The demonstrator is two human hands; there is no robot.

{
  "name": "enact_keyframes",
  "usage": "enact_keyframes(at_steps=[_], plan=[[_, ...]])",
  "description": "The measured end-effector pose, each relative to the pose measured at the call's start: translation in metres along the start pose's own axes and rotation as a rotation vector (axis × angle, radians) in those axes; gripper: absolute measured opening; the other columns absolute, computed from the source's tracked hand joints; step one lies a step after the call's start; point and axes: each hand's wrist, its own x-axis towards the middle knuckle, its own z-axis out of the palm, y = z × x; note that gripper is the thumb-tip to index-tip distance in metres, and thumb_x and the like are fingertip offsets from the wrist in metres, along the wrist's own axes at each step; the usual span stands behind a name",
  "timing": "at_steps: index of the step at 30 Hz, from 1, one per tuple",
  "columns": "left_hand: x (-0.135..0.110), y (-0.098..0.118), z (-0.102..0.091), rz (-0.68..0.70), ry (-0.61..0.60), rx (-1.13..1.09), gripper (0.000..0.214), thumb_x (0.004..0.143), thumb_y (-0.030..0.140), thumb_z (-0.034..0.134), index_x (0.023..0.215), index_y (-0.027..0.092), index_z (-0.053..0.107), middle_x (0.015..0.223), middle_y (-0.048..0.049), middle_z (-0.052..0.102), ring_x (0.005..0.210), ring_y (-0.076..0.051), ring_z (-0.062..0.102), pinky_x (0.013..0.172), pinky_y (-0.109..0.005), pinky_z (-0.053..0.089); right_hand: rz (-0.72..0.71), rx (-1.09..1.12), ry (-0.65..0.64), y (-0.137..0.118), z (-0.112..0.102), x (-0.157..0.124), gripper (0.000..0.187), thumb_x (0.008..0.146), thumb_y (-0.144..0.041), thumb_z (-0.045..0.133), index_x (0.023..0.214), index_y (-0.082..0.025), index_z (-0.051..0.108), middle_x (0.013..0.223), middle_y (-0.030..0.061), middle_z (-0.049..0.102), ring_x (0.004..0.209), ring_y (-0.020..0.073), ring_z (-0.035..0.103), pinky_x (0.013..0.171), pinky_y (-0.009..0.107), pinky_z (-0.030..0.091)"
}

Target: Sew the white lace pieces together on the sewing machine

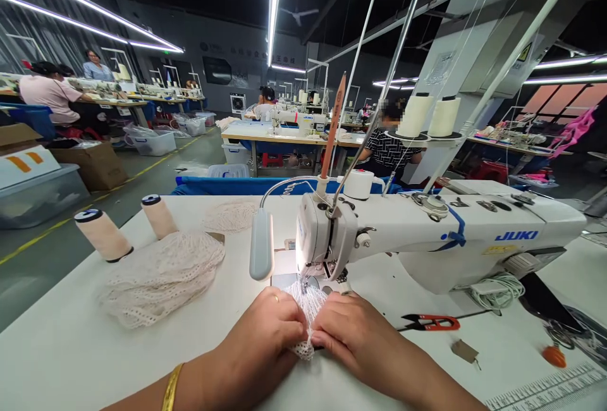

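White eyelet lace fabric [310, 303] lies under the needle area of a white sewing machine [379, 221], gathered between my hands. My left hand [265, 329] grips the lace from the left, its fingers curled. My right hand [355, 335] pinches the right side of the same piece, thumb and fingers pressed together. The lace fans out toward the presser foot and bunches where my fingers meet. A lit grey lamp [262, 245] hangs left of the machine's head.
A lace pile [165, 272] and peach thread cones [103, 235] are on the table's left. Red-handled thread snips [434, 322], a brown tag [465, 351] and a ruler [550, 389] lie at right. Thread spools [415, 115] stand above the machine. Other people sit at machines beyond.
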Motion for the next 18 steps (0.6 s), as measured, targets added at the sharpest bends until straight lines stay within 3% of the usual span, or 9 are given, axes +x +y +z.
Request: enact_keyframes(at_steps=[6, 18], plan=[[0.001, 0.003, 0.001, 0.062, 0.014, 0.054, 0.024, 0.092, 0.005, 0.054, 0.087, 0.023, 0.068, 0.085, 0.0033, 0.076, 0.075, -0.018, 0.064, 0.080, -0.038, 0.039, 0.000, -0.045, -0.026, 0.000, 0.000, -0.002, 0.025, 0.109, -0.027, 0.058, 0.085, -0.022, 0.056, 0.083, -0.0024, 0.067, 0.079, 0.0169, 0.059, 0.074, 0.029, 0.037], [0.011, -0.007, 0.001, 0.065, 0.075, 0.116, 0.025, 0.087, 0.002, 0.048, 0.078, 0.021, 0.061, 0.077, 0.0028, 0.072, 0.070, -0.016, 0.062, 0.076, -0.034, 0.039, 0.001, -0.111, 0.177, 0.016, 0.018, 0.004, 0.032, 0.111, -0.025, 0.045, 0.080, -0.023, 0.051, 0.074, -0.0007, 0.062, 0.072, 0.0195, 0.053, 0.068, 0.031, 0.036]])
